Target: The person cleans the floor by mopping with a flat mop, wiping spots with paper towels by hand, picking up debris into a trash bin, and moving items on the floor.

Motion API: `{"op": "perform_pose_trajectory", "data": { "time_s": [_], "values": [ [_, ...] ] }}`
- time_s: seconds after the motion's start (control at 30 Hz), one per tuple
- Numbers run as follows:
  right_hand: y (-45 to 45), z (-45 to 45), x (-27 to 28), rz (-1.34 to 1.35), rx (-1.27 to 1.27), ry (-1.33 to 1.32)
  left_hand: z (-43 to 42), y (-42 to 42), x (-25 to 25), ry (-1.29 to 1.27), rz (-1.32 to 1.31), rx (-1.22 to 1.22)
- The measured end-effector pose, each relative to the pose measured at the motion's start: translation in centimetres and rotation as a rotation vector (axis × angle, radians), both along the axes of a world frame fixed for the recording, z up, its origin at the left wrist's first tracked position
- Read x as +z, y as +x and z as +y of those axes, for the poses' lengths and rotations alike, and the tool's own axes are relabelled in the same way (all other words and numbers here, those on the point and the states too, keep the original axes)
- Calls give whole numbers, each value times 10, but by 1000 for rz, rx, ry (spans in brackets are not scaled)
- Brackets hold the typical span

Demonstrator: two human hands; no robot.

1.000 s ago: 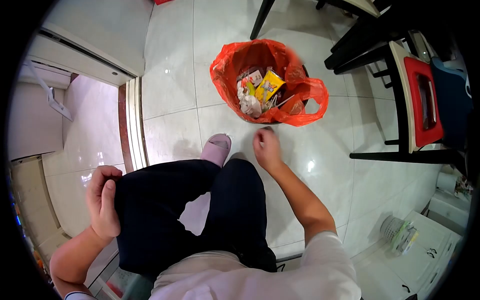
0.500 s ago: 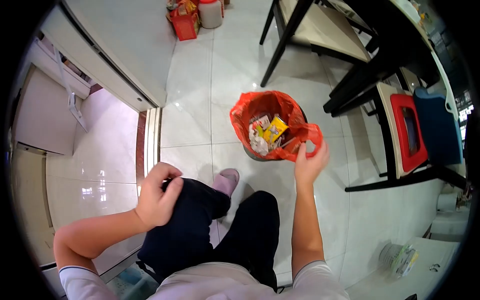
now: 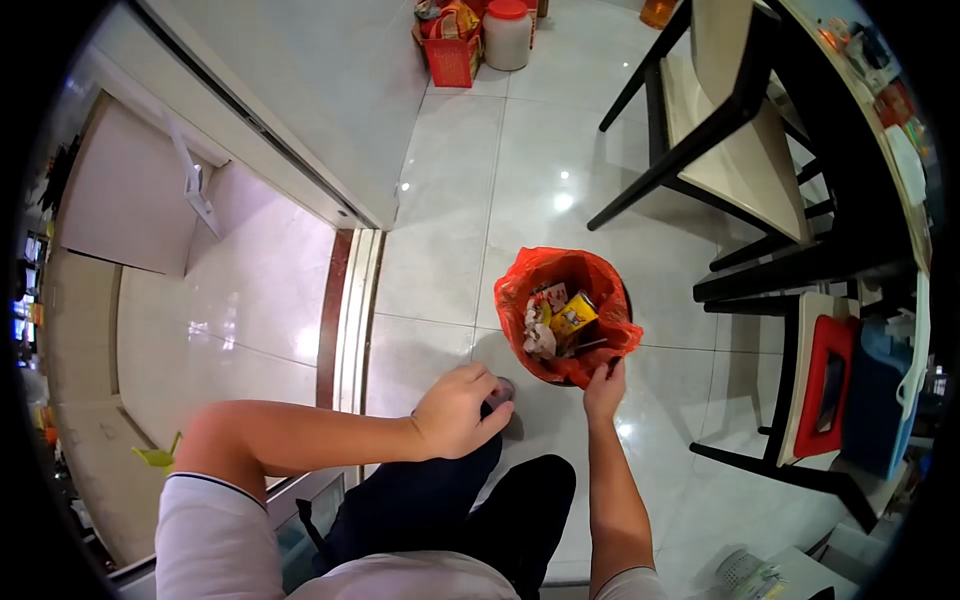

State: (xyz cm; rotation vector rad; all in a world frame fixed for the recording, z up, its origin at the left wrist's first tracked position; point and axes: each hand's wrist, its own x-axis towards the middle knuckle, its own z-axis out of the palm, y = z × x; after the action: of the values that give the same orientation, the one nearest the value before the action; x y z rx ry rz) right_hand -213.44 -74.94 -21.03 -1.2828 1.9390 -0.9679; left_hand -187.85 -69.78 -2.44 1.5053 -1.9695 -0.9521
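A red plastic bag point(image 3: 625, 338) lines a dark trash bin point(image 3: 627, 300) standing on the tiled floor. Inside lie a yellow can-like package point(image 3: 574, 317), crumpled white tissue point(image 3: 540, 340) and other small scraps. At the bin's near right side, my right hand point(image 3: 604, 390) is closed on the bag's gathered edge; its fingertips are partly hidden by the plastic. My left hand point(image 3: 458, 412) hovers around my left knee, fingers loosely bent and thumb apart, with nothing visible in it. Whether it touches the knee I cannot tell. A slipper point(image 3: 507, 392) shows partly behind it.
Black-legged chairs point(image 3: 690, 170) and a table stand at the right; one seat carries a red-framed item point(image 3: 822, 390) and a blue one point(image 3: 885, 400). A door track point(image 3: 360, 300) runs along the left. A red-lidded jar point(image 3: 507, 35) and red box point(image 3: 450, 60) sit at the back.
The view has shifted, so the bin appears lower and further right. My left hand has moved forward from my thigh. The bag's raised handle loop is now lowered to the rim in my right hand.
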Motion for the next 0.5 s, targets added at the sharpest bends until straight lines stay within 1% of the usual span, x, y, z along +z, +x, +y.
{"op": "perform_pose_trajectory", "data": {
  "time_s": [0.07, 0.1, 0.13, 0.2, 0.23, 0.27, 0.33, 0.37, 0.4, 0.43, 0.47, 0.5],
  "values": [
    [27, -14, -3, -20, 67, 114, -5, 13, 10, 66, -28, 35],
    [39, -18, -13, -12, 112, 182, -4, 21, 13, 111, -56, 62],
    [48, -18, -29, -83, 119, 236, 0, 26, 10, 93, -53, 100],
    [63, -8, 28, 91, 156, 329, 12, 30, 15, 113, -141, 173],
    [57, 10, 23, 92, 178, 117, 17, 31, 20, 122, -182, 199],
    [43, 32, 50, 64, 228, 256, 23, 11, 34, 130, -252, 236],
    [16, 82, 112, -21, 350, 541, 38, 21, 37, 152, -364, 201],
    [-3, 115, 146, 95, 437, 524, 44, 24, 43, 166, -428, 158],
    [-22, 146, 181, 214, 519, 500, 43, 26, 63, 235, -487, 96],
    [-50, 180, 212, 107, 506, 607, 46, 26, 83, 310, -550, 29],
    [-75, 205, 257, 26, 416, 889, 48, 27, 99, 433, -537, 18],
    [-114, 225, 302, -78, 324, 1153, 49, 16, 122, 479, -478, 77]
  ]
}}
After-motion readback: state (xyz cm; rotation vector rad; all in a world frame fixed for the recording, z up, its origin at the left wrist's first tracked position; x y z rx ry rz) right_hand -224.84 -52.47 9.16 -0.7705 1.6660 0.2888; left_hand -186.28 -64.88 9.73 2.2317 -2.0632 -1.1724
